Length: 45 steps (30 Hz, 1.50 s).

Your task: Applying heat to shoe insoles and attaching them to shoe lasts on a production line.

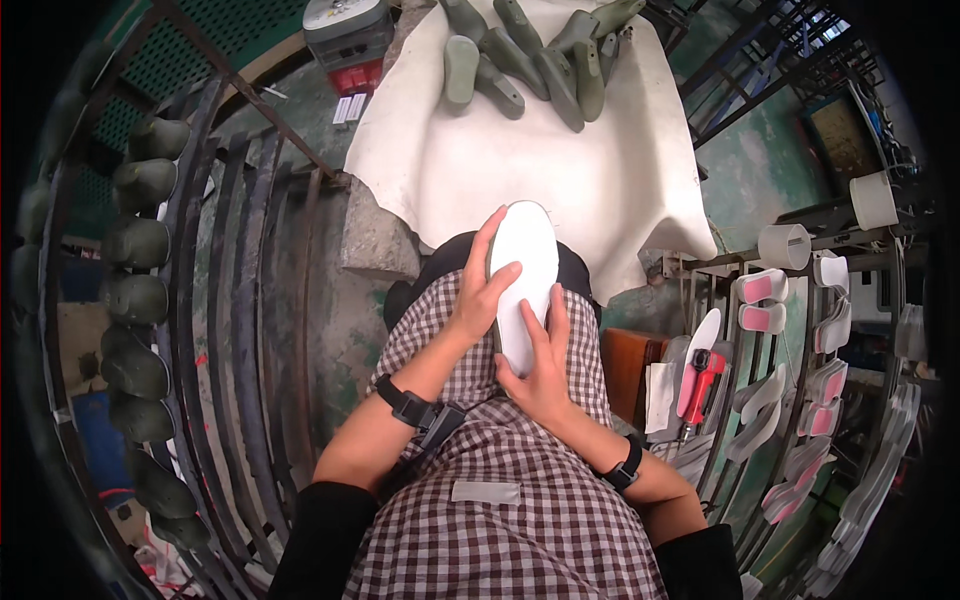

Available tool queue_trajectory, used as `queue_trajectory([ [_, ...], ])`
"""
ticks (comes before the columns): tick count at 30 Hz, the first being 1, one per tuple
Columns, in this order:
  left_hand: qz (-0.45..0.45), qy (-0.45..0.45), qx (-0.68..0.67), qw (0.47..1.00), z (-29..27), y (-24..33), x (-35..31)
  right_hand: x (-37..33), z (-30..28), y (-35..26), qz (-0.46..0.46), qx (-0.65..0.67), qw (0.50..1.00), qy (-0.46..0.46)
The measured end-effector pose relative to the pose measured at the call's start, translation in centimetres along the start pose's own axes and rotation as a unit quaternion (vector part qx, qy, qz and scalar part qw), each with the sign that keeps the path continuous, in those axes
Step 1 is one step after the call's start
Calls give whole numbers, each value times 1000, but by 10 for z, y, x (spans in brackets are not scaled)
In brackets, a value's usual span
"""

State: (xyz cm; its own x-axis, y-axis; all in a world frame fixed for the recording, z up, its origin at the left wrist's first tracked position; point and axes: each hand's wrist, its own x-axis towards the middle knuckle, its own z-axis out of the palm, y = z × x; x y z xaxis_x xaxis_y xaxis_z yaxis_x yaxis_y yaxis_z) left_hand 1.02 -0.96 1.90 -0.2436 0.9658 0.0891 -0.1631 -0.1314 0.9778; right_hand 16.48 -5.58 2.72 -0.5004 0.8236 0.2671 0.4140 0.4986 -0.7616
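Over my checked apron, I hold a shoe last bottom-up, with a white insole lying along its sole. Only a thin greenish edge of the last shows beside the insole. My left hand wraps the left side, its thumb resting on the white face. Lower down, my right hand grips the right side and the near end, with fingertips on the insole. Beyond my knees, several dark green shoe lasts lie in a heap on a pale sheet.
A metal rack at the left bears several green lasts. On the right rack hang white and pink insoles. A red hand tool is near a brown wooden box. Beside the sheet stands a stone block.
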Motion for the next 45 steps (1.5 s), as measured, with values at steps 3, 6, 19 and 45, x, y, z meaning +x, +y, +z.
queue_trajectory([
  [3, -6, -7, -5, 1000, 0, -1, 1, 0, 2, 1, 8, 12, 1000, 14],
  [6, 4, -3, 16, 1000, -1, -5, 1, 1, 1, -1, 15, 4, 1000, 12],
  [19, 52, -13, 94, 994, -7, -19, 1, -1, -38, 15, 22, 53, 993, -103],
  [45, 40, -145, 191, 970, -22, 1, -4, -37, -46, 21, 9, 28, 994, -105],
])
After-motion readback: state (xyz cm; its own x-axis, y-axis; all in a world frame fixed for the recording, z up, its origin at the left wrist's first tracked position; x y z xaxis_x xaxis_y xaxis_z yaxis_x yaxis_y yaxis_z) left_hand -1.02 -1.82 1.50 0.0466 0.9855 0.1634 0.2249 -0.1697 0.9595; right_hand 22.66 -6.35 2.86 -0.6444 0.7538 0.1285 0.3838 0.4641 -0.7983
